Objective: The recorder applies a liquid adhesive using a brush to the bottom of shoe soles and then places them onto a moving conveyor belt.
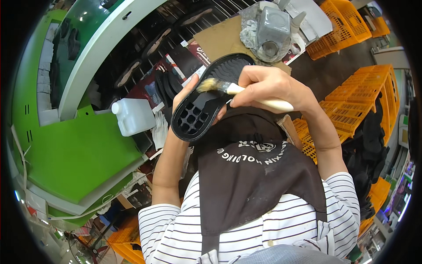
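Note:
A black shoe sole [206,102] is tilted up in front of me, its hollow inner side showing, with square cells at the heel and wavy ridges toward the toe. My left hand [187,90] is closed round the sole, with the thumb along one edge and fingers under the other. Between the fingers of my right hand [269,87] is a paintbrush [257,98] with a pale handle. Its yellowish bristles lie over the middle of the sole and seem to touch the inner side near the left rim.
More black soles [165,86] are stacked left of my hands, near a white plastic jug [134,116]. A clear plastic container [272,33] stands on cardboard [220,37] ahead. Dark shoe parts [158,40] lie on a rack beside the green machine [74,154]. Orange crates [351,99] stand at right.

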Tool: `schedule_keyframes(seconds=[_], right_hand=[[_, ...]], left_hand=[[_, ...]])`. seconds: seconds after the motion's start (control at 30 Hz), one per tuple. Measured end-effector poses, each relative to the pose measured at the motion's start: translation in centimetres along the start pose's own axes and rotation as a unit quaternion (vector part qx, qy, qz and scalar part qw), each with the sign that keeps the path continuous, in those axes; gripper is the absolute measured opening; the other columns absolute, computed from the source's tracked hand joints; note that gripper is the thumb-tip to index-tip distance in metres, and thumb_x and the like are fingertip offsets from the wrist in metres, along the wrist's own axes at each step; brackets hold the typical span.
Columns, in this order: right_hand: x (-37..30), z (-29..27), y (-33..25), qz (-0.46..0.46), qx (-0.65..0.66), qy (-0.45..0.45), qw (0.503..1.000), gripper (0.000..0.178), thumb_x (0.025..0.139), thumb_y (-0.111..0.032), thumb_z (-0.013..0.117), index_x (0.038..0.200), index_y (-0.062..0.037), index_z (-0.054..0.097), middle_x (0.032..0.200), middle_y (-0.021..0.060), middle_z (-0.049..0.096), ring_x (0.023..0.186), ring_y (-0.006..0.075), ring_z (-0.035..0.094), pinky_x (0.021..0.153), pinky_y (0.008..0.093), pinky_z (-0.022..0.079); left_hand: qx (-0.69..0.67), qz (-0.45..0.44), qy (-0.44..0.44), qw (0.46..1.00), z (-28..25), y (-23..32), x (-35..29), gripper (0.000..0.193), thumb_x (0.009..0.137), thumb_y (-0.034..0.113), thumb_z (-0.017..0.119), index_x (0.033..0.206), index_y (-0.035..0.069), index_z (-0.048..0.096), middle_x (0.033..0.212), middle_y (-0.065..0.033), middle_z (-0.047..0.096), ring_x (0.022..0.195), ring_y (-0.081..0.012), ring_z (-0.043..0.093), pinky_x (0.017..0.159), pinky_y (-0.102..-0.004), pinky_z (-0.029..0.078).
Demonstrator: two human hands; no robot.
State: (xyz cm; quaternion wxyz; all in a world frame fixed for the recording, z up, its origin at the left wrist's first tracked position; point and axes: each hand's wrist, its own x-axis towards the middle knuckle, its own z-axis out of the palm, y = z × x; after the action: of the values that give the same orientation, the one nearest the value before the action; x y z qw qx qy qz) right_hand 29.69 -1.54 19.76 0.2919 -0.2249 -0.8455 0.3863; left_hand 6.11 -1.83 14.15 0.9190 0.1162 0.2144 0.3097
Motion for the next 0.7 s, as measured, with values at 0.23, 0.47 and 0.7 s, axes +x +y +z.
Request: schedule_keyframes(seconds=[0.23, 0.47, 0.7], right_hand=[[-1.0, -1.6, 2.6, 0.077, -0.085, 0.081, 0.990, 0.016, 0.080, -0.001, 0.065, 0.096, -0.0035, 0.067, 0.077, 0.0064, 0.058, 0.072, 0.0174, 0.058, 0.064, 0.0277, 0.046], [-0.2, 0.9, 2.6, 0.187, -0.016, 0.206, 0.961, 0.013, 0.082, -0.007, 0.063, 0.093, -0.0016, 0.068, 0.078, 0.0097, 0.067, 0.076, 0.0167, 0.065, 0.069, 0.0278, 0.050], [0.5, 0.4, 1.2, 0.077, 0.035, 0.143, 0.986, 0.011, 0.081, -0.003, 0.061, 0.090, -0.0021, 0.068, 0.072, 0.0080, 0.059, 0.064, 0.0167, 0.057, 0.057, 0.0274, 0.043]], left_hand=[[0.022, 0.032, -0.026, 0.999, -0.1, -0.4, -0.5, 0.058, 0.097, 0.046, 0.030, 0.107, -0.005, 0.056, 0.073, -0.0192, 0.060, 0.055, -0.0250, 0.057, 0.049, -0.0303, 0.047], [0.125, 0.089, 0.049, 0.987, -0.6, -1.1, -0.4, 0.053, 0.097, 0.044, 0.034, 0.108, -0.003, 0.055, 0.079, -0.0144, 0.063, 0.065, -0.0181, 0.062, 0.058, -0.0274, 0.051], [0.125, 0.125, 0.016, 0.984, -1.8, -0.8, -0.1, 0.057, 0.096, 0.049, 0.031, 0.113, -0.001, 0.053, 0.081, -0.0145, 0.062, 0.069, -0.0195, 0.061, 0.060, -0.0282, 0.050]])
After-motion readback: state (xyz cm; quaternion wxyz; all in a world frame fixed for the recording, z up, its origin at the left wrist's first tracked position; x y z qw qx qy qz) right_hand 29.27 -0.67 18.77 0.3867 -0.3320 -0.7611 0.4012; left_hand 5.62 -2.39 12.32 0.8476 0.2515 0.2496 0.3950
